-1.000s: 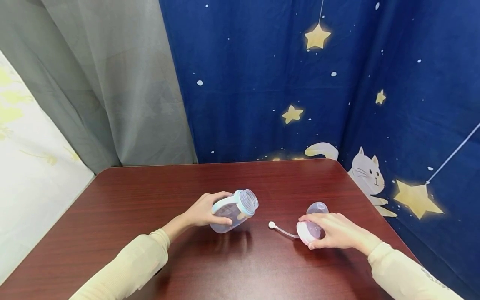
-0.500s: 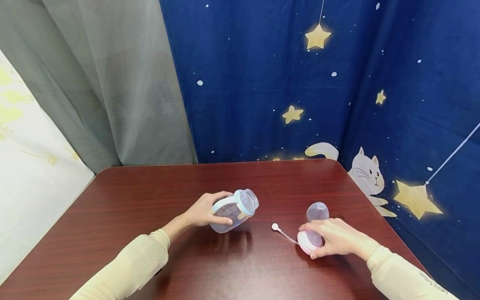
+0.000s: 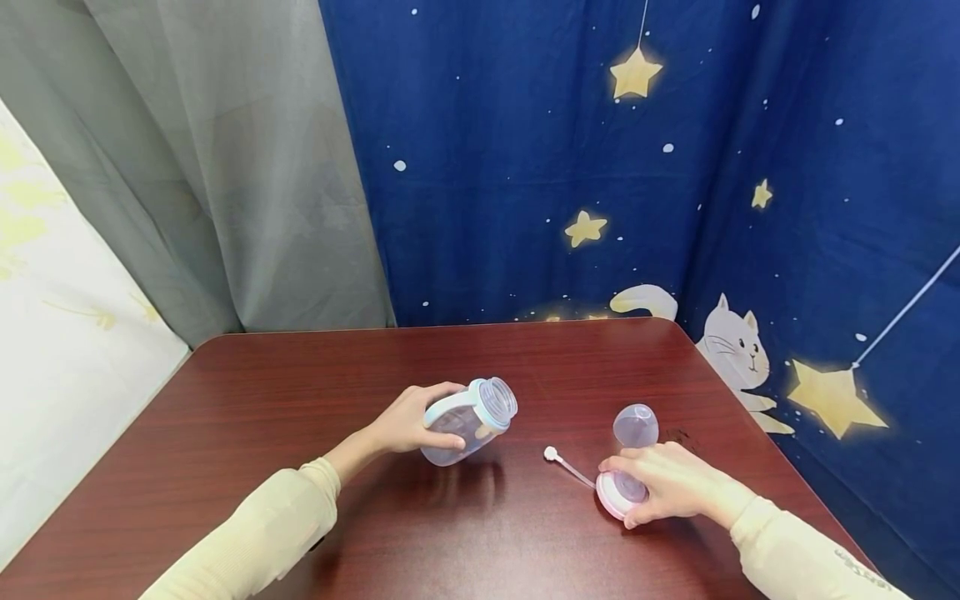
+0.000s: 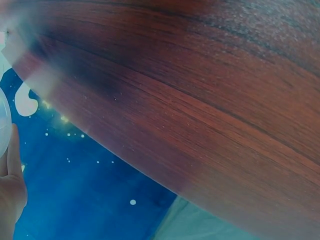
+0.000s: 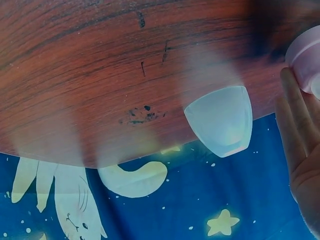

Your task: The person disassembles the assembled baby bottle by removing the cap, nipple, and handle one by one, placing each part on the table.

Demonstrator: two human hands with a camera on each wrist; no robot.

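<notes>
My left hand (image 3: 412,419) grips a clear baby bottle (image 3: 459,432) with a pale blue collar and handle. The bottle has no lid and leans to the right, its threaded mouth facing right. In the left wrist view only a sliver of the bottle (image 4: 4,122) shows at the left edge. With thumb and fingers my right hand (image 3: 675,482) holds a pink-rimmed bottle top (image 3: 612,498) by its sides. A thin straw (image 3: 573,471) with a white weighted end sticks out of it to the left. Just behind that hand a clear domed cap (image 3: 635,423) stands on the table.
The dark red wooden table (image 3: 315,375) spreads under both hands, its right edge beyond the right forearm. Small dark marks (image 5: 142,115) lie on the wood near the cap. Grey (image 3: 292,208) and blue star-patterned curtains (image 3: 510,167) hang behind the table.
My right hand has come slightly nearer to me with the bottle top, and its straw has swung to slant down rightward. More of the domed cap shows. The left hand and bottle stay put.
</notes>
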